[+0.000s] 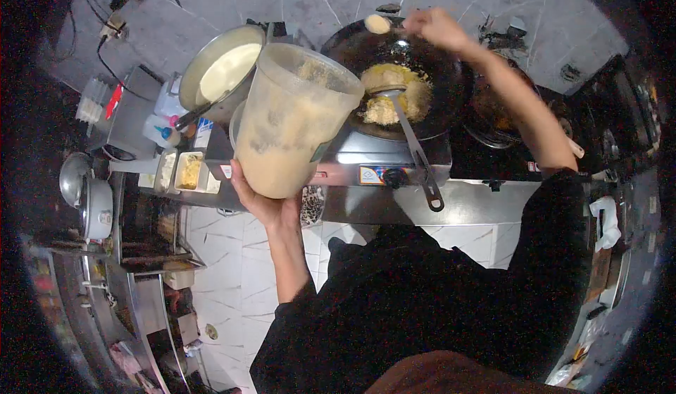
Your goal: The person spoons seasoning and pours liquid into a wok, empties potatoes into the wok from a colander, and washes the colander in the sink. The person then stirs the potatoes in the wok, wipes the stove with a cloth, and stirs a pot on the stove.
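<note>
My left hand (267, 204) is closed around the base of a translucent plastic jar (303, 88), which tilts to the right. Pale tan powder (278, 165) fills its lower part and clings to the walls. Over the far side of a dark wok (447, 98), my right hand (435, 29) grips a spoon (378, 24) heaped with the same pale powder. Inside the wok lies more powder on a yellow, wet-looking mass (405, 102). A metal ladle (417, 151) rests in the wok, its handle leaning out over the near rim.
Left of the jar stands a metal pan (201, 59) with a creamy pale liquid. Small containers (189, 171) of food line the counter's left edge. The wok sits on a steel gas stove (394, 156); another dark pan (493, 105) is to its right. A rice cooker (98, 207) stands far left.
</note>
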A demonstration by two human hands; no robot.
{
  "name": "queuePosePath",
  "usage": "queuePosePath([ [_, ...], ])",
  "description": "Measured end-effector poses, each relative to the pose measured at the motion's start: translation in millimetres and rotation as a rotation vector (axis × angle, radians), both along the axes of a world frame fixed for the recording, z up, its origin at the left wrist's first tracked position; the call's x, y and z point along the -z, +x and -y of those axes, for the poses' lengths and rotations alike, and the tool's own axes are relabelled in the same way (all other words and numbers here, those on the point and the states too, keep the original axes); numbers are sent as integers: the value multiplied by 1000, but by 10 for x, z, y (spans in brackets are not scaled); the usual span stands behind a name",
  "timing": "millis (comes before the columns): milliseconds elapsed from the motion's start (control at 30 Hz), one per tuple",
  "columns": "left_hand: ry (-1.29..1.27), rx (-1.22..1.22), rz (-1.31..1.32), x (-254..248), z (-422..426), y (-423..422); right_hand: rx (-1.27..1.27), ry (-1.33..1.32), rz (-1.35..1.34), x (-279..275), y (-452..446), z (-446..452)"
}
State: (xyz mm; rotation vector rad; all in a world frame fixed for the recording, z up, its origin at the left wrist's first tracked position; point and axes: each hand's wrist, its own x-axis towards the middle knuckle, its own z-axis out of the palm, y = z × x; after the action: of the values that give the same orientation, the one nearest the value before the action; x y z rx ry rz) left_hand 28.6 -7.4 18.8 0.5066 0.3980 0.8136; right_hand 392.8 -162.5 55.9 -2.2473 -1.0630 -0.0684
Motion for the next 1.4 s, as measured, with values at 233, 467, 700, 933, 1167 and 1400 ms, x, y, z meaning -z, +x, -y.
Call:
queuePosePath([
  [233,39,-42,-59,25,-40,-126,-16,-317,586,417,-141,28],
  [467,43,-44,-75,-40,5,-187,-808,98,589,-680,-1425,-354],
  [700,110,17,12,-43,12,-151,-890,-403,-122,-502,-1681,-603],
  [933,180,-34,14,-69,4,-94,-635,-165,-1134,-692,-1636,-455],
  [1167,107,1,4,-83,38,1,-425,17,-972,-878,-1227,41],
  [1400,95,19,19,1,3,-17,77,-15,80,-141,-265,738],
])
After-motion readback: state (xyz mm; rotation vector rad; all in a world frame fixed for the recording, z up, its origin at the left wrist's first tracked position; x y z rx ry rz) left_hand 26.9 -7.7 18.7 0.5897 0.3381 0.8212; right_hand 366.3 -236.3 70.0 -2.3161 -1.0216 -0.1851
